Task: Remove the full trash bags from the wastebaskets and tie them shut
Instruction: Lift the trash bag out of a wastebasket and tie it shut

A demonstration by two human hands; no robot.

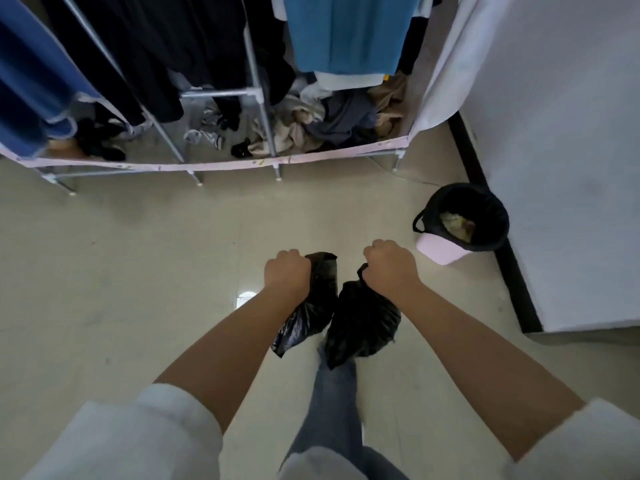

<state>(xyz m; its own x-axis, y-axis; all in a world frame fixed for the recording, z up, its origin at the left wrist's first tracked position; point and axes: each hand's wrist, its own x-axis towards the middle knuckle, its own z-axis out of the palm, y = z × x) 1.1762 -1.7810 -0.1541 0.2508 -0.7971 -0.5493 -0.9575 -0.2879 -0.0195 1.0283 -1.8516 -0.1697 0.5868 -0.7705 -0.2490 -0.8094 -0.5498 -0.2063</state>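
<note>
I hold two black trash bags above the tiled floor. My left hand (286, 271) grips the gathered top of the left bag (308, 313), which hangs slack and looks thin. My right hand (389, 266) grips the neck of the right bag (363, 323), which bulges with contents. The bags hang side by side, nearly touching. To the right stands a pink wastebasket (437, 251) lined with another black bag (491, 216), with yellowish rubbish inside. It sits against the white wall, beyond my right hand.
A metal-framed wardrobe (256, 95) with hanging clothes and a heap of garments (332, 123) spans the far side. A white wall with a black skirting strip (505, 258) runs along the right. My jeans-clad leg (332, 410) is below the bags.
</note>
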